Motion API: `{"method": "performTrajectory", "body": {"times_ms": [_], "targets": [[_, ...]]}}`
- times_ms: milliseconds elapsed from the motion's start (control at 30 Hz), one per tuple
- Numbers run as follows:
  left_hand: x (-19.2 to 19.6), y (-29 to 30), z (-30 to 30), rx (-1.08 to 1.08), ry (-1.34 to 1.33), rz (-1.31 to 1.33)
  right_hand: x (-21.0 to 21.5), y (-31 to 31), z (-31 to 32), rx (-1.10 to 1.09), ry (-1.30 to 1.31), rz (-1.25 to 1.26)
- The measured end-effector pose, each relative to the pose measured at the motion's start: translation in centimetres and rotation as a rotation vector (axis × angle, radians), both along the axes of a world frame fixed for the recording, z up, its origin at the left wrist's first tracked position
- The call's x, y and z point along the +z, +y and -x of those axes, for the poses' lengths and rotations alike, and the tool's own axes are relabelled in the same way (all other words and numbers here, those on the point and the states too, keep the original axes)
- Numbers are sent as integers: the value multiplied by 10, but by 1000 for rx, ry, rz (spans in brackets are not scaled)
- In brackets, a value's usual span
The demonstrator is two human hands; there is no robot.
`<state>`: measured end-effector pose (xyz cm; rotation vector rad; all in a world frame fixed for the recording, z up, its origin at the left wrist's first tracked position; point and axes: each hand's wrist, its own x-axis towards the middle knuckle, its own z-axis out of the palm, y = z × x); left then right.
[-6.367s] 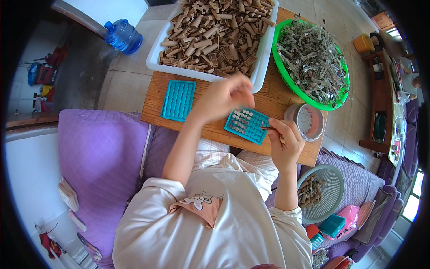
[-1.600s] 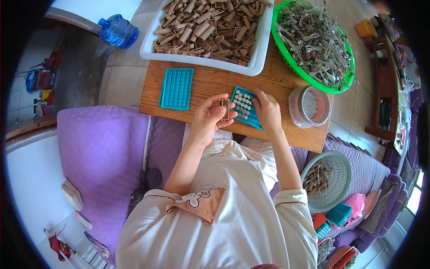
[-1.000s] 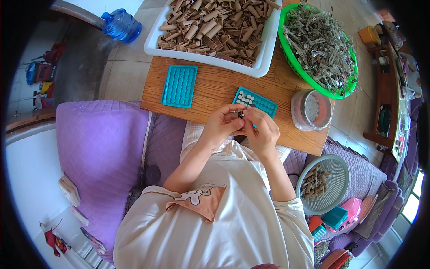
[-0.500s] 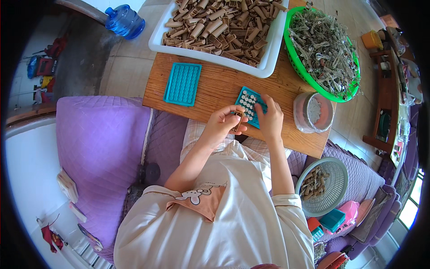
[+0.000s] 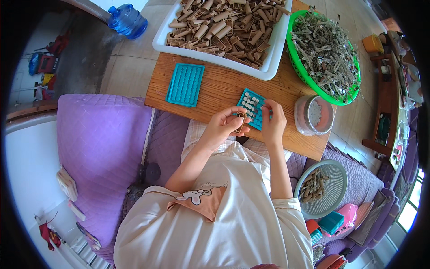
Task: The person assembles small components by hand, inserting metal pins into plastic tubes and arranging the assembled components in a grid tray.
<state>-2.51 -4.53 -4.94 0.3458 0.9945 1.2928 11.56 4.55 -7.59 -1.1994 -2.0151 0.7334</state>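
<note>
My left hand [image 5: 225, 124] grips a small brown plastic shell [image 5: 241, 120] between thumb and fingers, its hollow side facing up. Close by on its right, my right hand [image 5: 274, 122] hovers at the right edge of a teal tray [image 5: 247, 92], thumb and fingertips pinched together. Whatever may be between those fingertips is too small to make out. Rows of small white round pieces [image 5: 249, 106] sit in part of this tray, and some pits nearest the right hand look bare. The fingers hide part of the tray's right side.
Another teal tray [image 5: 185, 85] lies to the left on the wooden table [image 5: 215, 85]. Behind stands a white bin [image 5: 215, 57] of brown shells, beside a green basket [image 5: 299, 67] of clear parts. A tub [image 5: 329, 123] with white pieces stands right; a grey basket [image 5: 337, 181] sits lower right.
My right hand has shifted slightly right, its fingertips drawing away from the white pieces and closing together. The left hand still holds the brown shell in nearly the same place.
</note>
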Motion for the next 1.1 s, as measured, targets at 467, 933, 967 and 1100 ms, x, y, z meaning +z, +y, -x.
{"method": "performTrajectory", "body": {"times_ms": [467, 933, 967, 1100], "targets": [[11, -3, -15, -66, -123, -113, 33, -40, 5, 150, 276, -409], [6, -4, -4, -11, 0, 15, 26, -26, -3, 118, 231, -49], [5, -4, -2, 0, 45, 9, 18, -17, -1, 48, 190, -6], [0, -4, 3, 43, 64, 26, -10, -1, 2, 12, -25, 10]]}}
